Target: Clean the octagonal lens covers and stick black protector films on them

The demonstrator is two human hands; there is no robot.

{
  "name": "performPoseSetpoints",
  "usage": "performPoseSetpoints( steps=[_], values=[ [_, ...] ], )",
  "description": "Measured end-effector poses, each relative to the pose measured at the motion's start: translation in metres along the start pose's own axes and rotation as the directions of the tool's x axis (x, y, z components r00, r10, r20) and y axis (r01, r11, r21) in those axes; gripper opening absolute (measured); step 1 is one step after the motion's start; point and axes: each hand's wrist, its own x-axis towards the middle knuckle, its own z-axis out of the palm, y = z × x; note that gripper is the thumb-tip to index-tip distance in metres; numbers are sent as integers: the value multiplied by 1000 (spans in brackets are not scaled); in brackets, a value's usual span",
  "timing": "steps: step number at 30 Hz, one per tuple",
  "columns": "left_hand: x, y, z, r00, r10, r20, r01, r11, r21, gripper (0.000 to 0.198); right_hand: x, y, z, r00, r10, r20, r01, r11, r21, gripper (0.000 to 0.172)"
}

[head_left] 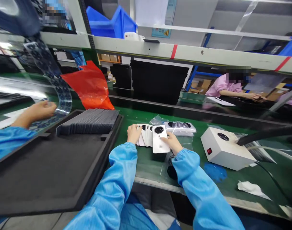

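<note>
My right hand [174, 143] grips a white phone back panel [160, 145] with a round black camera ring near its top. The thumb lies over the panel's face. At the left edge of a fanned row of similar white panels [144, 140], my left hand [133, 133] has its fingers closed on the outermost ones. The held panel overlaps the right end of this row. Just behind, several white panels with black rings lie in a clear plastic bag [181, 127]. Beside my right forearm, more clear film and a dark round piece [171, 172] are partly covered by the sleeve.
A black tray [47, 172] with a row of dark thin sheets [90, 122] stands left. Beyond it are a red plastic bag [94, 86] and a co-worker's hand [41, 111] near a sticker strip [64, 99]. On the right are a white box device [226, 148] and crumpled tissue [252, 187].
</note>
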Motion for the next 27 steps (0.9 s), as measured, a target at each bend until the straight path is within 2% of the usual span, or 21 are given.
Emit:
performPoseSetpoints(
  steps=[2,6,11,15,19,23,27],
  values=[
    [8,-10,-3,999,-27,-35,28,999,29,35,16,3,6,997,0,-79,-12,988,-155,29],
    [16,-19,4,997,-79,-4,78,997,-5,35,23,11,24,976,1,-219,-98,898,-429,32],
    [21,-12,8,982,-173,76,184,967,-174,35,24,11,45,964,18,-264,-175,789,-589,34],
    [22,-8,3,949,-259,178,307,889,-340,35,29,6,57,971,-12,-240,-147,762,-631,34],
    [24,-9,3,921,-312,235,386,817,-429,35,31,3,70,982,-82,-172,-45,778,-626,36],
    [29,-10,11,910,-316,270,409,798,-444,35,33,6,74,980,-153,-124,56,823,-566,36],
    [33,-13,22,919,-284,274,380,823,-421,33,37,15,70,969,-212,-124,135,881,-453,34]
  ],
)
